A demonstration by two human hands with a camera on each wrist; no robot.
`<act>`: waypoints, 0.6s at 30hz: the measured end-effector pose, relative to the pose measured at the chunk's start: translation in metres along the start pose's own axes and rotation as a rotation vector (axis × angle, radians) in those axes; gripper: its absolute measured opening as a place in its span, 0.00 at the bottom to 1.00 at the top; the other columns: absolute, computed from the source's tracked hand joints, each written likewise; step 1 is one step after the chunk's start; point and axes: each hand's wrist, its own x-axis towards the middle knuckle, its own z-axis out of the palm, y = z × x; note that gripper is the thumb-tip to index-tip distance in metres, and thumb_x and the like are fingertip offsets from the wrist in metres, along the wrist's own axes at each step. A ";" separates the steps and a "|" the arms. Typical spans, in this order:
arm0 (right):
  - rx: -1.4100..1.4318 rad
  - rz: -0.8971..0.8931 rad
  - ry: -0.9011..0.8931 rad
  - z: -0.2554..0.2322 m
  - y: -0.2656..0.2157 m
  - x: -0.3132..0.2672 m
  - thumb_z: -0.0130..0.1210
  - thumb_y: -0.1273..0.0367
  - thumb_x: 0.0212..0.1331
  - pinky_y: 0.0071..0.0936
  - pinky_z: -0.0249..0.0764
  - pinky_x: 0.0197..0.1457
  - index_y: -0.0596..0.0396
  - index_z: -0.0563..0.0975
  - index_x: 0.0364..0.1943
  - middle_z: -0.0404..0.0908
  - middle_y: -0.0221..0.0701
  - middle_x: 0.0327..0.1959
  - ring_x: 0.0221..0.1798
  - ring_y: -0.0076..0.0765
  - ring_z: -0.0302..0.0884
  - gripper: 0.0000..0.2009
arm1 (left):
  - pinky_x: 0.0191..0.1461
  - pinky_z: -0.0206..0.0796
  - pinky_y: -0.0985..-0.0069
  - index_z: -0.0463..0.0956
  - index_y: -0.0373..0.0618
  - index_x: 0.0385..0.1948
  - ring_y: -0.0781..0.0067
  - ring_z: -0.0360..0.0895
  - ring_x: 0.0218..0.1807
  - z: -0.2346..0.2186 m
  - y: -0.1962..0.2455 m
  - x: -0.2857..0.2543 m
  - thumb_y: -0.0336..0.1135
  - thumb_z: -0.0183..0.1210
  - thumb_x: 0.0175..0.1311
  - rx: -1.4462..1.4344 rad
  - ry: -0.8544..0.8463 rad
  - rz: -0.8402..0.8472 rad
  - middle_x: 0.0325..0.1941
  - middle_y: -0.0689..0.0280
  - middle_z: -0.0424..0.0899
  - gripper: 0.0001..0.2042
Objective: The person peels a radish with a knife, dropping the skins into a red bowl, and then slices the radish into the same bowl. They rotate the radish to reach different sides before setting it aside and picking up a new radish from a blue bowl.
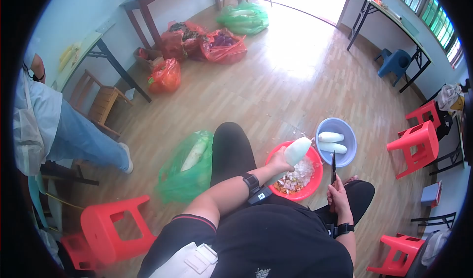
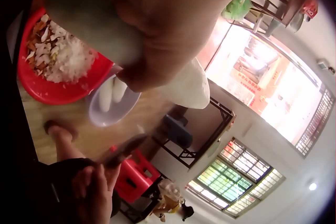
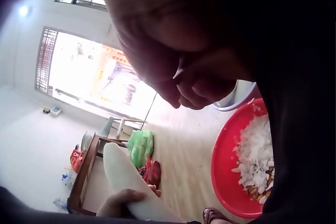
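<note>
My left hand (image 1: 280, 162) grips a long white radish (image 1: 297, 151) around its middle, tilted over a red basin (image 1: 319, 180). In the left wrist view both ends of the radish (image 2: 92, 22) stick out past the hand. White peelings (image 1: 302, 171) fill much of the basin, with orange-brown scraps among them. In my right hand (image 1: 338, 196) is a knife (image 1: 334, 168), its dark blade pointing up and away from me, to the right of the basin. The right wrist view shows curled fingers (image 3: 194, 91), with most of the knife hidden.
A pale blue basin (image 1: 351, 155) with two peeled radishes (image 1: 332, 147) stands beyond the red one. At my left lies a green bag (image 1: 172, 182) holding a radish. Red stools (image 1: 419, 147) stand on both sides. A person (image 1: 88, 130) is at far left; filled bags (image 1: 224, 46) lie ahead.
</note>
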 end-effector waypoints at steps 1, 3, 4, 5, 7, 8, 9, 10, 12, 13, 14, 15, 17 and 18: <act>-0.009 0.012 0.003 0.001 0.000 0.004 0.51 0.70 0.66 0.18 0.59 0.16 0.39 0.55 0.72 0.66 0.23 0.17 0.14 0.19 0.61 0.30 | 0.56 0.70 0.65 0.69 0.41 0.48 0.58 0.79 0.51 -0.002 -0.001 0.006 0.37 0.73 0.28 0.021 -0.002 -0.042 0.45 0.55 0.80 0.37; -0.022 0.011 0.002 0.000 0.005 0.007 0.52 0.69 0.66 0.18 0.59 0.16 0.42 0.59 0.69 0.67 0.23 0.17 0.14 0.19 0.61 0.27 | 0.58 0.69 0.68 0.70 0.39 0.50 0.64 0.78 0.52 -0.002 -0.002 0.007 0.38 0.74 0.28 0.040 0.004 -0.072 0.47 0.57 0.81 0.38; -0.031 0.032 -0.007 -0.001 0.006 0.010 0.52 0.69 0.67 0.19 0.59 0.15 0.45 0.63 0.65 0.67 0.23 0.17 0.13 0.19 0.62 0.23 | 0.58 0.69 0.68 0.70 0.39 0.50 0.64 0.78 0.52 -0.003 -0.001 0.006 0.38 0.74 0.28 0.044 -0.005 -0.071 0.46 0.57 0.81 0.38; -0.040 0.054 -0.017 -0.002 0.005 0.012 0.52 0.68 0.67 0.19 0.59 0.15 0.47 0.67 0.60 0.67 0.23 0.17 0.13 0.20 0.62 0.19 | 0.58 0.69 0.69 0.70 0.39 0.49 0.64 0.78 0.52 -0.003 0.000 0.006 0.38 0.74 0.28 0.047 -0.012 -0.069 0.46 0.57 0.81 0.38; -0.028 0.032 -0.017 0.002 0.000 0.008 0.52 0.67 0.67 0.19 0.59 0.15 0.50 0.70 0.51 0.66 0.23 0.16 0.13 0.20 0.62 0.12 | 0.57 0.69 0.69 0.70 0.39 0.49 0.64 0.78 0.51 -0.004 0.001 0.005 0.38 0.74 0.28 0.047 -0.024 -0.073 0.45 0.58 0.81 0.37; -0.019 0.051 -0.019 0.001 0.002 0.009 0.52 0.66 0.67 0.19 0.60 0.16 0.50 0.71 0.53 0.66 0.22 0.16 0.13 0.20 0.62 0.13 | 0.57 0.69 0.69 0.70 0.39 0.49 0.64 0.78 0.51 -0.004 0.001 0.004 0.38 0.74 0.28 0.049 -0.037 -0.079 0.45 0.58 0.81 0.37; -0.010 0.069 -0.020 0.001 0.003 0.011 0.52 0.65 0.67 0.19 0.60 0.16 0.50 0.71 0.54 0.66 0.22 0.16 0.13 0.20 0.62 0.14 | 0.57 0.69 0.69 0.70 0.39 0.49 0.64 0.78 0.51 -0.003 0.000 0.003 0.38 0.74 0.28 0.049 -0.036 -0.077 0.45 0.58 0.81 0.37; -0.010 0.066 -0.019 0.001 0.003 0.011 0.52 0.65 0.67 0.19 0.60 0.16 0.50 0.71 0.54 0.66 0.22 0.16 0.13 0.20 0.62 0.14 | 0.56 0.70 0.66 0.69 0.40 0.48 0.59 0.79 0.50 -0.002 -0.001 0.002 0.37 0.73 0.28 0.049 -0.020 -0.047 0.44 0.55 0.80 0.37; 0.022 -0.019 0.018 0.004 0.004 0.010 0.55 0.66 0.66 0.19 0.58 0.13 0.54 0.73 0.42 0.66 0.22 0.14 0.11 0.20 0.61 0.08 | 0.54 0.70 0.63 0.68 0.40 0.48 0.54 0.79 0.49 -0.001 -0.001 0.001 0.36 0.73 0.28 0.050 -0.008 -0.009 0.43 0.53 0.80 0.36; 0.022 -0.023 0.022 0.004 0.004 0.010 0.55 0.66 0.66 0.19 0.58 0.13 0.54 0.73 0.42 0.66 0.22 0.14 0.11 0.20 0.61 0.08 | 0.54 0.71 0.63 0.69 0.40 0.47 0.54 0.79 0.49 -0.002 0.000 0.000 0.36 0.73 0.28 0.036 -0.017 -0.012 0.43 0.52 0.80 0.36; 0.025 -0.047 0.060 0.005 0.005 0.010 0.55 0.65 0.65 0.19 0.57 0.12 0.54 0.74 0.41 0.65 0.22 0.14 0.10 0.19 0.60 0.08 | 0.54 0.71 0.62 0.69 0.40 0.47 0.54 0.79 0.48 -0.003 0.001 -0.001 0.36 0.73 0.28 0.022 -0.026 -0.016 0.42 0.52 0.80 0.35; 0.026 -0.073 0.098 0.005 0.004 0.010 0.56 0.65 0.65 0.19 0.56 0.12 0.54 0.74 0.39 0.65 0.22 0.13 0.09 0.19 0.60 0.08 | 0.54 0.71 0.62 0.69 0.40 0.47 0.54 0.79 0.48 -0.003 -0.001 0.000 0.36 0.73 0.28 0.019 -0.025 -0.009 0.42 0.52 0.80 0.35; 0.016 -0.110 0.111 0.005 0.005 0.010 0.57 0.65 0.64 0.19 0.56 0.11 0.54 0.75 0.38 0.65 0.22 0.12 0.09 0.19 0.60 0.08 | 0.54 0.71 0.62 0.68 0.40 0.47 0.53 0.79 0.49 -0.003 -0.005 0.001 0.37 0.73 0.28 0.058 -0.051 -0.025 0.42 0.52 0.80 0.36; 0.007 -0.142 0.118 0.004 0.007 0.011 0.57 0.65 0.64 0.19 0.56 0.11 0.54 0.75 0.37 0.65 0.22 0.12 0.09 0.19 0.60 0.08 | 0.54 0.71 0.62 0.68 0.40 0.47 0.53 0.79 0.49 -0.003 -0.005 0.000 0.37 0.73 0.28 0.050 -0.039 -0.018 0.42 0.52 0.80 0.36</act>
